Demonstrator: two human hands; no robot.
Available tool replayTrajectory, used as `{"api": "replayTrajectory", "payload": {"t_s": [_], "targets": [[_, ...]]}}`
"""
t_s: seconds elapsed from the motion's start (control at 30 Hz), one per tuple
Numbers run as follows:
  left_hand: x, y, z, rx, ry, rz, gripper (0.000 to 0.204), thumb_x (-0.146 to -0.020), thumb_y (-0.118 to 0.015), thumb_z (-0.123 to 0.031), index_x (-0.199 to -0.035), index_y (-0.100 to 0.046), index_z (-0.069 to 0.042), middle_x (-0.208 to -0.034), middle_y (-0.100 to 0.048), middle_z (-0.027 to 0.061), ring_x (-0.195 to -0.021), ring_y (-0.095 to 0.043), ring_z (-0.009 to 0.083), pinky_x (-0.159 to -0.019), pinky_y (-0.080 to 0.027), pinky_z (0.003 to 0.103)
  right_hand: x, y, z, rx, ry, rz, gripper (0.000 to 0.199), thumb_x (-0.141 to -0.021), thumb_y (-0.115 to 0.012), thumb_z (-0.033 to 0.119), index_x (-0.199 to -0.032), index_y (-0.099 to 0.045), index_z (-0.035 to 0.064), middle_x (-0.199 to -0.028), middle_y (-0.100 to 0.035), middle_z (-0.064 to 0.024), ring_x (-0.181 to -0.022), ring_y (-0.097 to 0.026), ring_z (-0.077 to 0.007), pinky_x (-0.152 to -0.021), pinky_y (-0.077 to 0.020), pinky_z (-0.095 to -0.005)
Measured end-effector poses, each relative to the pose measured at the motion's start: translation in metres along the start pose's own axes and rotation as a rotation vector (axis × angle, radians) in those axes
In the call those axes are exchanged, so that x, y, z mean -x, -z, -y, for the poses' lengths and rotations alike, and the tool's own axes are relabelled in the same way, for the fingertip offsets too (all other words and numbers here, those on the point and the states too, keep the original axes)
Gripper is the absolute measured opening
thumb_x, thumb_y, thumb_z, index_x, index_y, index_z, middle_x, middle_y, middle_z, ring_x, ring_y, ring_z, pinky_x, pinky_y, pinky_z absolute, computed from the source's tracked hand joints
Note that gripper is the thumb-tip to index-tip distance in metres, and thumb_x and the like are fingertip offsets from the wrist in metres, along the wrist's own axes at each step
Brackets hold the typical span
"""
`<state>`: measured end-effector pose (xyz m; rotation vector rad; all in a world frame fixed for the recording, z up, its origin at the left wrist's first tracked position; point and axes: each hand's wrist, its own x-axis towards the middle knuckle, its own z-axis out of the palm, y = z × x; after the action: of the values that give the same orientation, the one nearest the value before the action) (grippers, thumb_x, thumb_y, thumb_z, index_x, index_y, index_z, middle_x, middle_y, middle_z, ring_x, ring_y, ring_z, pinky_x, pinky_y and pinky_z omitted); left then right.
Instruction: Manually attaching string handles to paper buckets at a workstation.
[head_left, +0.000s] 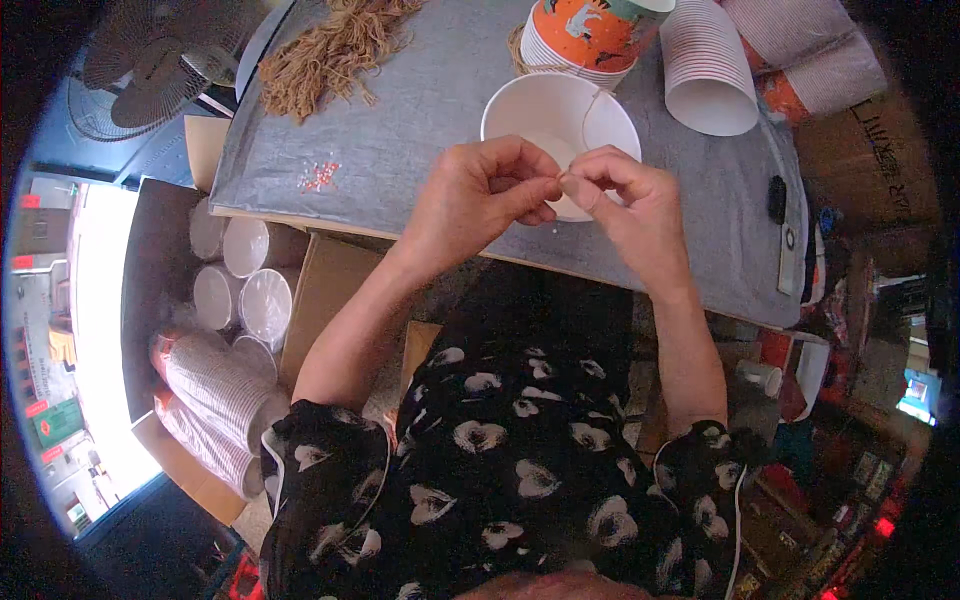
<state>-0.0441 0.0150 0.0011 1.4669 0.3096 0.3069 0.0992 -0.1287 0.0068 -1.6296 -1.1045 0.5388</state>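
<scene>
Both hands meet over the near edge of the table, fingertips pinched together. The left hand (478, 195) and the right hand (628, 200) each close thumb and forefinger on a thin tan string (592, 105), which runs up from the pinch and across the rim of a white paper cup (545, 110). The cup lies just behind the hands with its open mouth facing the camera, its inside plain white; the knuckles cover its lower rim. How the string is fastened to the cup cannot be made out.

Just behind the cup stands a nested stack of cups (590, 35) with an orange printed outside, and a loop of the same tan cord shows at its base. To the right lies a long sleeve of white ribbed cups (705, 65) on its side, with more wrapped sleeves beyond it at the table's far right corner. At the far left of the table sits a loose bundle of tan cords (325, 50). A small dark object (777, 198) lies near the right edge.

The table (420, 120) is covered with a grey sheet that bears a small red and white mark on its left part. Below its left edge, open cardboard boxes (330, 290) hold more cup stacks (245, 290) wrapped in clear plastic. A standing fan (150, 65) is at the upper left. The person wears a black garment with a pale pattern.
</scene>
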Motion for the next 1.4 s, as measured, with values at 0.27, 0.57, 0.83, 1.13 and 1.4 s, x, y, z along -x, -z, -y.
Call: {"api": "replayTrajectory", "payload": {"t_s": [0.27,0.57,0.83,1.13,1.4], "targets": [[0.0,0.001,0.004,-0.031,-0.025,0.038,0.021,-0.093,-0.066,-0.006,-0.112,-0.06,0.001,-0.093,-0.069,0.0064,-0.085,-0.069,0.0138,-0.074,-0.057,0.025,0.0,-0.003,0.006,-0.052,-0.042,0.024,0.016,-0.087,-0.073,0.013,-0.095,-0.07,-0.0002,-0.086,-0.071,-0.0029,-0.074,-0.062,-0.0078,-0.07,-0.0505,-0.0246],[0.001,-0.003,0.006,-0.184,-0.166,0.015,0.027,-0.092,-0.066,-0.004,-0.118,-0.06,0.002,-0.095,-0.07,0.0075,-0.089,-0.069,0.0136,-0.077,-0.057,0.026,-0.002,0.001,0.001,-0.166,-0.163,0.007,0.011,-0.087,-0.071,0.01,-0.093,-0.069,0.0004,-0.084,-0.069,0.0002,-0.076,-0.061,-0.0058,-0.069,-0.05,-0.0224],[-0.001,-0.001,0.007,-0.02,-0.022,0.007,0.021,-0.091,-0.066,-0.006,-0.109,-0.066,0.004,-0.087,-0.072,0.0083,-0.083,-0.07,0.0129,-0.074,-0.058,0.027,-0.001,0.007,0.004,-0.202,-0.147,-0.103,0.009,-0.088,-0.068,0.008,-0.093,-0.068,0.0008,-0.086,-0.067,0.0011,-0.078,-0.061,-0.0056,-0.072,-0.0505,-0.0222],[-0.008,0.005,0.004,0.094,0.057,0.163,0.019,-0.094,-0.067,-0.016,-0.102,-0.069,0.001,-0.086,-0.069,0.0033,-0.077,-0.066,0.0095,-0.072,-0.055,0.024,-0.002,0.016,0.008,-0.207,-0.084,-0.033,0.009,-0.09,-0.065,0.007,-0.096,-0.066,0.0002,-0.09,-0.068,-0.0007,-0.081,-0.062,-0.007,-0.074,-0.0515,-0.0236],[-0.005,0.009,0.003,0.133,0.089,0.16,0.021,-0.096,-0.065,-0.024,-0.101,-0.066,-0.004,-0.084,-0.064,-0.0013,-0.074,-0.06,0.0075,-0.07,-0.05,0.023,0.001,0.024,0.018,-0.082,-0.086,0.132,0.009,-0.094,-0.06,0.009,-0.098,-0.061,0.0005,-0.088,-0.069,-0.0044,-0.073,-0.06,-0.007,-0.066,-0.0499,-0.0222]]}}
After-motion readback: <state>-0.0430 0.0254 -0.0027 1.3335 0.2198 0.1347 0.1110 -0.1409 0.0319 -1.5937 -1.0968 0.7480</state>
